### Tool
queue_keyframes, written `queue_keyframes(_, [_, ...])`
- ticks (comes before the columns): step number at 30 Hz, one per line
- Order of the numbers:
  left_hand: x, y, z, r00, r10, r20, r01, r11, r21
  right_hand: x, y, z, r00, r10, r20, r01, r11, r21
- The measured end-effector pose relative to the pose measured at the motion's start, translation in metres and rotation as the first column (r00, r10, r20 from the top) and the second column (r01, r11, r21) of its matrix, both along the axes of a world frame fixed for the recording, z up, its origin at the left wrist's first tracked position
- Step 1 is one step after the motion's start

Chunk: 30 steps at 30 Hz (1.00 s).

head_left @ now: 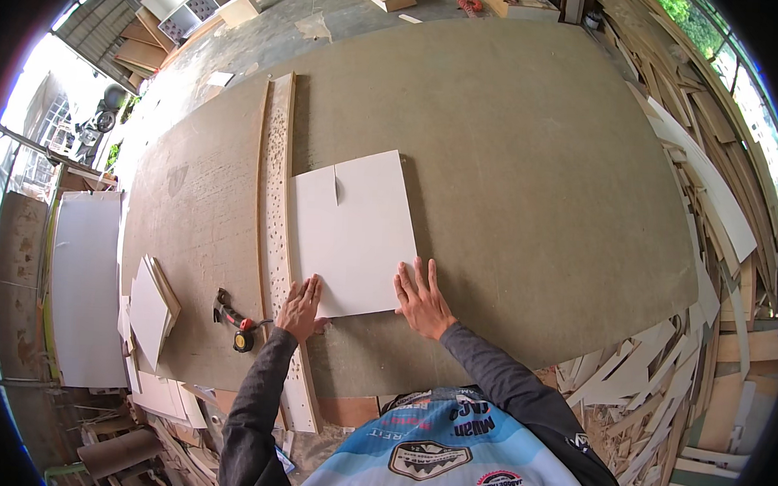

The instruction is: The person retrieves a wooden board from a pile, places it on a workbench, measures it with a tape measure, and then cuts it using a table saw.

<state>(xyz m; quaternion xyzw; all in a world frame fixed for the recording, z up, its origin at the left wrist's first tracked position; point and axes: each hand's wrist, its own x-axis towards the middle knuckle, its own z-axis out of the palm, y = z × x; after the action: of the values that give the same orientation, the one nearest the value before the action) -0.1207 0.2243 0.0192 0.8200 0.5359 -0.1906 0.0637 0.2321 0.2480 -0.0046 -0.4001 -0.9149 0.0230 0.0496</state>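
Misalignment looked the likeliest trouble: uneven pressure from the left hand (296,313) and right hand (425,307) could have turned the white panel (354,241) away from the speckled strip (277,173) along its left side. Bending might have strained it at the slit. The panel looked smooth, plain and nearly square, with that short, dark slit running in from its far edge. It lay left of the counter's (539,189) middle, short of the near edge. Neither grip was clenched; both hands' fingers lay extended at its near corners.
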Motion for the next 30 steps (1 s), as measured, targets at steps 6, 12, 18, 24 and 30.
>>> queue_keyframes(6, [-0.004,0.014,-0.002,1.0,-0.019,-0.01,0.02,0.999,0.027,-0.005,0.014,0.0,1.0,-0.008,0.019,0.008,1.0,-0.006])
queue_keyframes(12, [-0.003,0.031,0.001,0.998,-0.04,-0.044,0.041,0.999,0.02,-0.006,0.028,-0.002,0.999,-0.011,0.049,0.01,1.0,0.013])
queue_keyframes(18, [-0.001,0.038,0.002,0.997,-0.053,-0.057,0.055,0.998,0.039,-0.007,0.036,-0.004,0.998,-0.004,0.068,0.004,1.0,0.009])
queue_keyframes(24, [-0.005,0.043,-0.002,0.999,-0.041,-0.026,0.042,0.998,0.041,-0.009,0.042,-0.004,0.995,-0.006,0.098,0.002,0.999,0.039])
queue_keyframes(30, [-0.006,0.05,-0.005,1.0,-0.019,0.024,0.019,1.0,0.023,-0.009,0.047,-0.005,0.996,-0.017,0.091,0.012,0.999,0.046])
